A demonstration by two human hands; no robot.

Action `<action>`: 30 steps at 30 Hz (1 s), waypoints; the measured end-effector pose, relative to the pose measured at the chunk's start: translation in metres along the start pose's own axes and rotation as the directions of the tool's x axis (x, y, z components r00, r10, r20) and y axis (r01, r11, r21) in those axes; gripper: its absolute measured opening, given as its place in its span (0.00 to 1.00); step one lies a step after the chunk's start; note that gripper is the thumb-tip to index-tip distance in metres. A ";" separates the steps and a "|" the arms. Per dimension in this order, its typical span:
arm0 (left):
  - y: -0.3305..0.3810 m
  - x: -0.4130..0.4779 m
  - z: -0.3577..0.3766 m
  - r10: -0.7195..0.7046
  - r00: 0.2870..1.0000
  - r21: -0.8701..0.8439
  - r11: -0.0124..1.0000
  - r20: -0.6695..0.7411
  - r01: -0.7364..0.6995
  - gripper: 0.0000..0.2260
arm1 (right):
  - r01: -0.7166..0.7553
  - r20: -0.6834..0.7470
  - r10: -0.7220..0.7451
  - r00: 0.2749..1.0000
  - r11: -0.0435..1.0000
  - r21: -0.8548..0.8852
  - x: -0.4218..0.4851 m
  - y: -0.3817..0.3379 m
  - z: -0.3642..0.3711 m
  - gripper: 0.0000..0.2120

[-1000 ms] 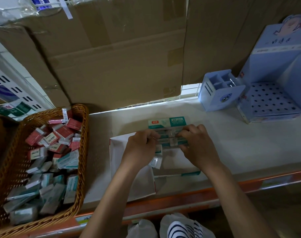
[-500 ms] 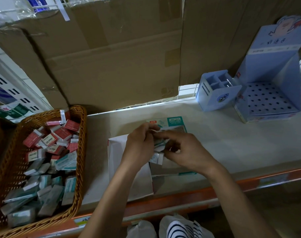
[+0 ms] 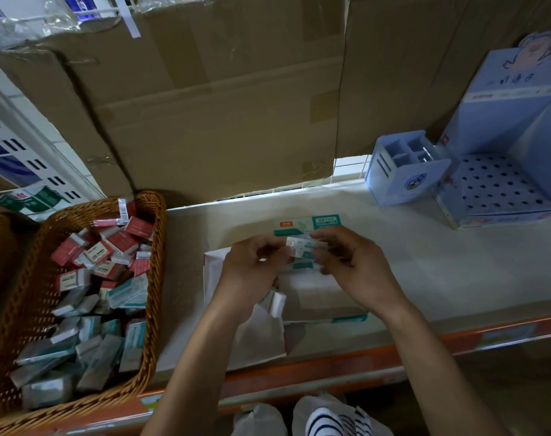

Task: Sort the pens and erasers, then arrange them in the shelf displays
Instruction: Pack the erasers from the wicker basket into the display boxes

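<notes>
Both hands are hovering over the open display box (image 3: 326,308) lying on the shelf (image 3: 456,262): the left hand (image 3: 252,269) and right hand (image 3: 359,272) are each pinching an end of a small wrapped eraser (image 3: 299,248), probably squaring it for a neat row, while loose erasers (image 3: 104,278) are sitting unsorted in the wicker basket (image 3: 156,247) just beside

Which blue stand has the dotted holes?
The larger blue stand, farthest right: its floor is a grid of holes. The smaller blue holder beside it has square compartments.
</notes>
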State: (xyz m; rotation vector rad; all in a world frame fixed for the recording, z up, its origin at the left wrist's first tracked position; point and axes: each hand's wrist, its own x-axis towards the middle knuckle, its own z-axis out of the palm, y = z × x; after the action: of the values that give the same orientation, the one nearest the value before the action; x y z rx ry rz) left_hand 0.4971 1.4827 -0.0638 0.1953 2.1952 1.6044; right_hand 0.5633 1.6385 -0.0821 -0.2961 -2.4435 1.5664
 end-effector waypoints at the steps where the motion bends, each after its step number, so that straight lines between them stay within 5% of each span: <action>1: 0.000 -0.001 -0.001 -0.007 1.000 -0.012 1.000 0.009 0.007 0.05 | 0.089 0.010 -0.088 0.996 0.988 -0.123 0.000 0.001 0.001 0.13; 4: -0.001 -0.001 -0.002 -0.020 1.000 0.003 1.000 0.008 0.020 0.06 | 0.221 0.008 -0.232 0.973 0.917 -0.331 0.001 0.006 0.006 0.17; 8: 0.000 0.002 -0.004 -0.044 0.988 -0.008 0.999 -0.145 0.043 0.08 | 0.208 0.128 -0.166 0.978 0.828 -0.520 0.001 0.010 0.011 0.13; 11: 0.001 0.002 -0.006 -0.057 0.982 -0.036 0.998 -0.182 0.052 0.09 | 0.206 0.230 -0.088 0.969 0.801 -0.563 -0.002 0.010 0.020 0.11; 22: -0.003 0.003 0.000 -0.111 0.962 -0.095 0.991 -0.248 0.090 0.11 | 0.093 0.132 -0.014 0.991 0.787 -0.610 -0.006 0.011 0.035 0.14; 24: -0.001 0.002 0.003 -0.117 0.956 -0.097 0.991 -0.269 0.094 0.11 | 0.153 0.159 -0.082 0.984 0.844 -0.514 -0.008 0.011 0.031 0.18; 27: 0.004 0.002 0.007 -0.134 0.947 -0.163 0.983 -0.291 0.089 0.11 | 0.187 0.222 -0.157 0.962 0.975 -0.121 -0.015 0.000 0.024 0.23; 30: 0.008 0.001 0.011 -0.183 0.969 -0.271 0.953 -0.164 0.134 0.11 | 0.143 0.149 -0.158 0.976 0.984 0.105 -0.018 -0.009 0.021 0.19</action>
State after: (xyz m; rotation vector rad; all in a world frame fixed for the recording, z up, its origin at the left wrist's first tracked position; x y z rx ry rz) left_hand 0.4996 1.4951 -0.0590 -0.2133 2.0446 1.8583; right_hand 0.5735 1.6115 -0.0833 0.0299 -2.4305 1.6894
